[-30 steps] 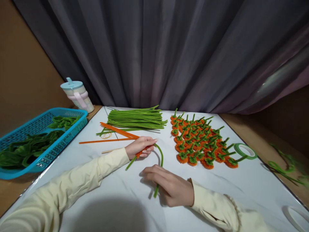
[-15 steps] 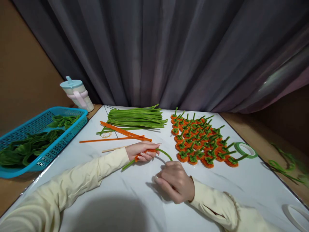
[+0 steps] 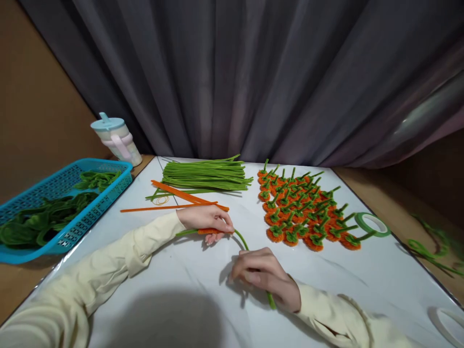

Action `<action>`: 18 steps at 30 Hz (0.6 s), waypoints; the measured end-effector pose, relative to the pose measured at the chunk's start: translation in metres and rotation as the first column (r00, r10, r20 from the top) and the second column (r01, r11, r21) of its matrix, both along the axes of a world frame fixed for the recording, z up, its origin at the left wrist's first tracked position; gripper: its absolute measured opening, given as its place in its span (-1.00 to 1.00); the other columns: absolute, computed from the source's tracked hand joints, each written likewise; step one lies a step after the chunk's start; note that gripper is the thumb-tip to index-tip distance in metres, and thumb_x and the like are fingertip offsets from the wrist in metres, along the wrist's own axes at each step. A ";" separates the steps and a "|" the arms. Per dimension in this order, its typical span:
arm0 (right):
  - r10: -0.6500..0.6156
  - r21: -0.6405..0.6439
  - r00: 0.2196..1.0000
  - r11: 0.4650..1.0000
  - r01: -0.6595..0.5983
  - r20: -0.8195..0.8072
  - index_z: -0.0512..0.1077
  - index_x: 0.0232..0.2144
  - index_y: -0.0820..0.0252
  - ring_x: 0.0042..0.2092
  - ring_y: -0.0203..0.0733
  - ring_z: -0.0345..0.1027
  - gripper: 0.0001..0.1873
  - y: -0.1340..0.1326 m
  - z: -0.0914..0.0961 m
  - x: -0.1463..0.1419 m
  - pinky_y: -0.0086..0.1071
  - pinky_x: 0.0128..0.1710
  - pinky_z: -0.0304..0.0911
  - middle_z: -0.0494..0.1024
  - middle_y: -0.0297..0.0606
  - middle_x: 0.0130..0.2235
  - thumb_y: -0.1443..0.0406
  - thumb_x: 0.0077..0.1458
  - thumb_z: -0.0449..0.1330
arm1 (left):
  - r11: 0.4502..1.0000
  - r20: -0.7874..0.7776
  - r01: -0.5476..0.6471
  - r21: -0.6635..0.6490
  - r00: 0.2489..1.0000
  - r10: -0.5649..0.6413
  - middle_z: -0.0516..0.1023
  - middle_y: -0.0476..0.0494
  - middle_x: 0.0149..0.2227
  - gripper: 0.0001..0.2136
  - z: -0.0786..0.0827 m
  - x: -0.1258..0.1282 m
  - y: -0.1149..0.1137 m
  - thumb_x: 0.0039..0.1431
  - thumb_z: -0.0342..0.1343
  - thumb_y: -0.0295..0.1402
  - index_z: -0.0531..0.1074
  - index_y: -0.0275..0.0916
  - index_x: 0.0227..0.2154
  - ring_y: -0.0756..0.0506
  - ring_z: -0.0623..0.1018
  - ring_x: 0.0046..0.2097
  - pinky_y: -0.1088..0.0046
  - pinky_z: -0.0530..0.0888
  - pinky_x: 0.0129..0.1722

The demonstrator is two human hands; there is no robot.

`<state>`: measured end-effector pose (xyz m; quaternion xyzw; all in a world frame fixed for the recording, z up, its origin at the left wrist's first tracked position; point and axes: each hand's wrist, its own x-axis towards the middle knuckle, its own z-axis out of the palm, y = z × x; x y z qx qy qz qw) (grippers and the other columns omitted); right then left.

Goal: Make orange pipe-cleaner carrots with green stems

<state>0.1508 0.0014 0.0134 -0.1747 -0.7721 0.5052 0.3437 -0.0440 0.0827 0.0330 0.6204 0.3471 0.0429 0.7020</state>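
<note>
My left hand (image 3: pixel 208 220) is closed on an orange coil wound round a green pipe cleaner (image 3: pixel 242 240) on the white table (image 3: pixel 181 285). The green stem arcs from that hand to my right hand (image 3: pixel 266 278), whose fingers curl round its lower part; its end pokes out below the palm. Behind my left hand lie a few loose orange pipe cleaners (image 3: pixel 181 197) and a pile of straight green ones (image 3: pixel 206 175). To the right of my hands lie several rows of finished orange pieces with green stems (image 3: pixel 300 210).
A blue basket (image 3: pixel 68 203) of dark green pieces sits at the left edge, with a lidded cup (image 3: pixel 116 139) behind it. A green tape roll (image 3: pixel 373 224) lies at the right; loose green scraps (image 3: pixel 431 246) rest on the brown surface beyond. Grey curtain at the back.
My left hand turned the orange coil and slid slightly left. My right hand swung the green stem up toward the finished pieces and then back down toward me.
</note>
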 end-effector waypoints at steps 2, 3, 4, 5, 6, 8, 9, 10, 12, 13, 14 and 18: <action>0.022 -0.266 0.997 0.963 -0.042 -0.079 0.40 -0.41 0.32 -0.55 -0.27 0.17 -0.56 -0.004 0.007 -0.001 -0.39 -0.53 0.10 0.28 -0.26 -0.61 0.11 0.10 -0.13 | 0.986 0.033 0.037 -0.164 0.999 -0.032 0.27 0.06 -0.66 -0.76 -0.002 0.001 -0.001 0.04 0.13 -0.20 0.40 -0.32 -0.46 0.08 0.28 -0.69 0.58 0.20 -0.69; 0.024 -0.372 0.992 0.926 -0.068 -0.122 0.41 -0.40 0.33 -0.56 -0.26 0.16 -0.55 -0.005 0.010 -0.002 -0.38 -0.54 0.10 0.28 -0.25 -0.61 0.10 0.07 -0.12 | 0.969 0.045 0.055 -0.240 0.998 -0.045 0.26 0.05 -0.66 -0.77 -0.004 0.001 -0.002 0.02 0.14 -0.21 0.40 -0.32 -0.47 0.08 0.27 -0.68 0.57 0.18 -0.70; 0.019 -0.452 0.985 0.887 -0.095 -0.171 0.40 -0.40 0.32 -0.56 -0.25 0.16 -0.56 -0.007 0.014 -0.003 -0.37 -0.54 0.09 0.29 -0.23 -0.60 0.09 0.04 -0.10 | 0.950 0.056 0.068 -0.306 0.997 -0.053 0.24 0.05 -0.66 -0.77 -0.005 0.002 -0.002 0.01 0.15 -0.21 0.41 -0.32 -0.48 0.07 0.26 -0.68 0.57 0.16 -0.70; 0.008 -0.511 0.976 0.851 -0.121 -0.217 0.40 -0.40 0.32 -0.55 -0.25 0.17 -0.58 -0.008 0.018 -0.003 -0.36 -0.54 0.09 0.31 -0.22 -0.59 0.09 0.02 -0.07 | 0.931 0.063 0.073 -0.358 0.997 -0.054 0.23 0.04 -0.66 -0.77 -0.006 0.002 -0.003 0.00 0.16 -0.22 0.42 -0.32 -0.48 0.07 0.24 -0.68 0.56 0.14 -0.71; -0.005 -0.556 0.966 0.819 -0.144 -0.258 0.41 -0.41 0.32 -0.55 -0.24 0.17 -0.61 -0.008 0.022 -0.003 -0.36 -0.53 0.08 0.32 -0.22 -0.59 0.11 0.00 -0.03 | 0.915 0.071 0.076 -0.397 0.996 -0.052 0.22 0.03 -0.66 -0.78 -0.007 0.003 -0.003 -0.01 0.16 -0.22 0.43 -0.32 -0.46 0.07 0.22 -0.68 0.56 0.11 -0.72; -0.030 -0.609 0.943 0.770 -0.190 -0.333 0.41 -0.41 0.32 -0.55 -0.26 0.17 -0.67 -0.009 0.029 -0.002 -0.36 -0.51 0.07 0.32 -0.24 -0.59 0.14 -0.01 0.05 | 0.891 0.095 0.083 -0.447 0.994 -0.045 0.18 0.04 -0.67 -0.79 -0.007 0.004 -0.005 -0.01 0.17 -0.25 0.44 -0.30 -0.39 0.08 0.17 -0.69 0.57 0.04 -0.73; -0.036 -0.625 0.933 0.752 -0.210 -0.357 0.41 -0.41 0.33 -0.55 -0.27 0.17 -0.68 -0.008 0.031 -0.002 -0.37 -0.51 0.08 0.31 -0.25 -0.59 0.13 -0.01 0.08 | 0.879 0.109 0.092 -0.467 0.993 -0.046 0.16 0.05 -0.67 -0.79 -0.007 0.005 -0.006 -0.01 0.17 -0.26 0.45 -0.29 -0.35 0.09 0.14 -0.70 0.58 0.01 -0.74; -0.038 -0.637 0.929 0.738 -0.223 -0.369 0.40 -0.41 0.32 -0.55 -0.29 0.17 -0.68 -0.008 0.032 -0.001 -0.38 -0.50 0.08 0.31 -0.27 -0.59 0.12 -0.01 0.12 | 0.869 0.119 0.099 -0.485 0.992 -0.046 0.14 0.05 -0.67 -0.79 -0.007 0.006 -0.007 -0.01 0.17 -0.26 0.45 -0.29 -0.33 0.10 0.12 -0.70 0.58 -0.02 -0.74; -0.041 -0.659 0.932 0.718 -0.223 -0.361 0.37 -0.42 0.30 -0.54 -0.31 0.17 -0.66 -0.006 0.032 -0.001 -0.39 -0.50 0.09 0.32 -0.27 -0.56 0.08 -0.03 0.17 | 0.853 0.121 0.096 -0.513 0.992 -0.039 0.13 0.04 -0.66 -0.79 -0.006 0.008 -0.008 -0.02 0.19 -0.26 0.44 -0.28 -0.37 0.11 0.10 -0.71 0.58 -0.06 -0.75; -0.038 -0.671 0.938 0.709 -0.218 -0.346 0.35 -0.43 0.28 -0.54 -0.32 0.17 -0.65 -0.006 0.031 -0.001 -0.40 -0.51 0.09 0.34 -0.27 -0.55 0.07 -0.04 0.19 | 0.847 0.112 0.090 -0.524 0.993 -0.037 0.14 0.04 -0.66 -0.80 -0.007 0.008 -0.009 -0.04 0.20 -0.25 0.43 -0.29 -0.40 0.11 0.09 -0.72 0.59 -0.08 -0.76; -0.026 -0.679 0.945 0.702 -0.216 -0.327 0.33 -0.45 0.27 -0.54 -0.33 0.18 -0.65 -0.005 0.029 -0.001 -0.41 -0.51 0.09 0.35 -0.27 -0.53 0.06 -0.04 0.21 | 0.841 0.098 0.086 -0.533 0.994 -0.039 0.14 0.03 -0.66 -0.79 -0.007 0.009 -0.009 -0.05 0.20 -0.24 0.42 -0.29 -0.43 0.12 0.08 -0.73 0.59 -0.10 -0.77; 0.116 -0.617 0.970 0.754 -0.226 -0.213 0.29 -0.49 0.26 -0.56 -0.40 0.13 -0.64 -0.001 0.026 -0.002 -0.47 -0.55 0.08 0.32 -0.35 -0.57 0.06 0.04 0.16 | 0.833 0.060 0.096 -0.545 0.995 -0.076 0.16 0.05 -0.69 -0.77 -0.008 0.009 -0.010 -0.05 0.21 -0.20 0.38 -0.25 -0.44 0.15 0.00 -0.76 0.59 -0.20 -0.79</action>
